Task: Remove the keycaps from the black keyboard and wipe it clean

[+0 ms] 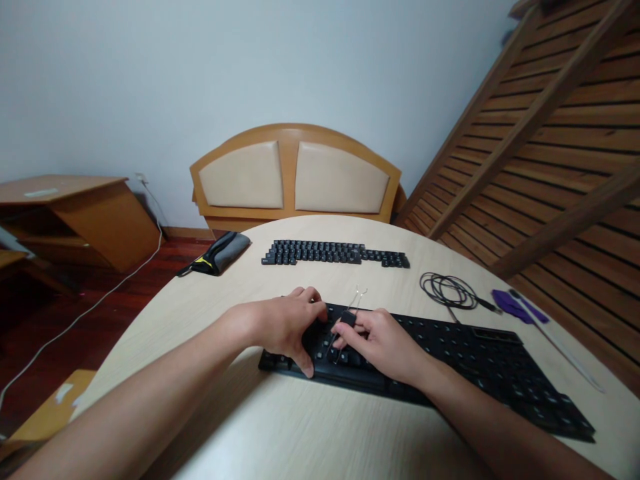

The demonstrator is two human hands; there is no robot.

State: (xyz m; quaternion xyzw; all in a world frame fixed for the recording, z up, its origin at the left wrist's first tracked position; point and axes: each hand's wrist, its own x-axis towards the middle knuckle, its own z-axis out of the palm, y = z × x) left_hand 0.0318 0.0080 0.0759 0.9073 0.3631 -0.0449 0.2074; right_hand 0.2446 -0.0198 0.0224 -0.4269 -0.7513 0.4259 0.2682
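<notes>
Pinching a wire puller (349, 319) between the thumb and fingers of my right hand (375, 340), I hold its lower ends down against the black keyboard (475, 357). My left hand (287, 327) is spread over the keyboard's left end, thumb at the near edge, fingers toward the far one. Beyond the keyboard, well apart from it, loose keycaps (325, 252) lie in neat rows, so I judge that a good share is already off. A few seated keys (353, 358) appear beside the puller; along the keyboard's right half, blur keeps me from counting what is left.
</notes>
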